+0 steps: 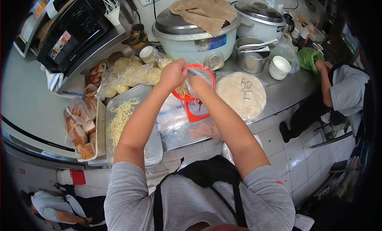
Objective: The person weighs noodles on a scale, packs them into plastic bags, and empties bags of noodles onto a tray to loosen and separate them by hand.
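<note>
My left hand (175, 74) is closed, its fingers pinching the edge of a clear plastic bag (204, 74). Beside it, my right hand (195, 85) reaches into or behind the bag, and its fingers are hidden by the plastic. Both hands are over a round red-orange pan (213, 76) with pale noodles (182, 92) in it. Under the pan stands a red kitchen scale (196, 110) with a round dial. Left of my left arm, a metal tray (154, 149) bears loose yellow noodles (121, 121).
A stack of clear bags (172, 116) and a pink cloth (205, 130) lie near the counter's front. Right is a round wrapped pack (241, 94) marked "50". Behind are a large rice cooker (191, 36), a metal pot (251, 57) and white bowls (279, 67). A co-worker (346, 87) handles greens at right.
</note>
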Motion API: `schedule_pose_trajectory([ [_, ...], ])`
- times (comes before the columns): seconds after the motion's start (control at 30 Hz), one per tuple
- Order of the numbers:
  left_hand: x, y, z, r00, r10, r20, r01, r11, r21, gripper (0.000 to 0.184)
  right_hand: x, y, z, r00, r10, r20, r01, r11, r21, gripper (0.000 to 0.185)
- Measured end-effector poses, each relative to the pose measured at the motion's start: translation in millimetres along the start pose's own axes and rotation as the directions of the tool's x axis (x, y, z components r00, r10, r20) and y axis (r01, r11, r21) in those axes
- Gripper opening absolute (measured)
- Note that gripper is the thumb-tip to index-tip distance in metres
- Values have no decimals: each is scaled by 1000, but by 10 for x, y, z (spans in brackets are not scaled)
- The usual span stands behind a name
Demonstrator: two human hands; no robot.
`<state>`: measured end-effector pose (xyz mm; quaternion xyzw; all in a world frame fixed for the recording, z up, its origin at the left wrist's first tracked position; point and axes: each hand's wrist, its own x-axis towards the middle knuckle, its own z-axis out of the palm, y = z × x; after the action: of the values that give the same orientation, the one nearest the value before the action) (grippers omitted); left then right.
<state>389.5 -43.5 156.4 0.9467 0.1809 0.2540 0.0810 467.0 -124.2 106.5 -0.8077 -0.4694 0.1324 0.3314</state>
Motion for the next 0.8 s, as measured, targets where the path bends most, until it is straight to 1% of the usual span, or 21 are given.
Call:
schedule_pose_trajectory([
  [0.03,-29,-29,78,996,-87,34,91,989,-121,14,10,11,12,1000,4,6,-4,1000,9,27],
  [0.1,-71,4,158,963,-236,130,267,900,-343,15,3,7,35,999,19,32,-20,999,33,28],
  [0.2,-125,88,106,946,-277,170,315,910,-269,17,26,6,-12,983,61,173,-73,995,61,29],
  [0.3,-248,-54,170,902,-428,58,430,902,-28,17,17,-299,-227,947,65,315,11,972,-234,28],
  [0.4,-320,-173,197,832,-545,105,546,838,17,23,2,-338,-188,984,39,175,20,946,-324,28],
  [0.5,-284,-269,223,852,-515,93,517,856,7,22,77,-275,-29,996,76,43,-61,961,-270,26],
  [0.6,-277,-205,220,837,-545,47,546,838,-1,13,4,-257,-75,999,2,42,8,973,-232,27],
  [0.7,-287,-98,145,878,-478,-24,478,878,-24,11,-35,-300,-135,999,42,-6,-42,979,-201,23],
  [0.8,-39,57,31,929,-346,-132,332,936,-119,10,13,-124,115,983,-68,-168,44,989,-140,19],
])
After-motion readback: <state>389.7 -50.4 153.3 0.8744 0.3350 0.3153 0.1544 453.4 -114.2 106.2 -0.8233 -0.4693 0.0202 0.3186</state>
